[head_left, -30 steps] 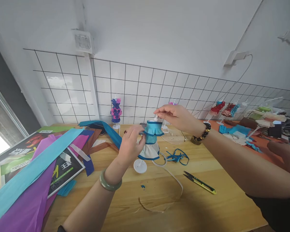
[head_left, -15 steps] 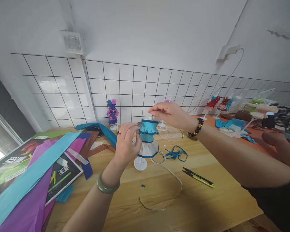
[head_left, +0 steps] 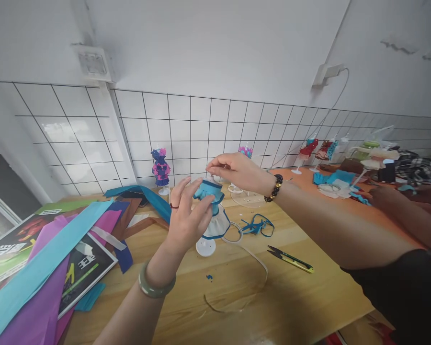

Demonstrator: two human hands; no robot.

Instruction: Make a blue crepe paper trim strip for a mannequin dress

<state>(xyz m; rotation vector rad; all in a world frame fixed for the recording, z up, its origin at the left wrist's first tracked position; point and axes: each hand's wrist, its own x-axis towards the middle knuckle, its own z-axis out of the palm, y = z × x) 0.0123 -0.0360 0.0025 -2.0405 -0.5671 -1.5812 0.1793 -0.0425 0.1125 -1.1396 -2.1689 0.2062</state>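
Observation:
A small dress form (head_left: 206, 247) on a round white base wears a miniature dress (head_left: 219, 224). The dress has turquoise ruffled tiers, a white flared skirt and darker blue edging. My left hand (head_left: 188, 218) is curled at the dress's left side, thumb and fingers on the turquoise upper tiers. At the top, my right hand (head_left: 239, 171) pinches the dress form's pale neck between thumb and fingertips, which partly hide it. The form leans slightly. Right of it lie a coil of white cord (head_left: 237, 235) and a tangle of blue ribbon (head_left: 258, 225).
Black-and-yellow thread snips (head_left: 290, 260) lie on the wooden table at right. Fabric strips (head_left: 64, 249) cover printed boards on the left. Other dressed miniature forms (head_left: 161, 167) stand along the tiled wall. Another person's hand (head_left: 384, 199) rests over the orange table at far right.
The top of the dress form has tipped to the left, and my right hand has moved left with it. The whole view has shifted slightly.

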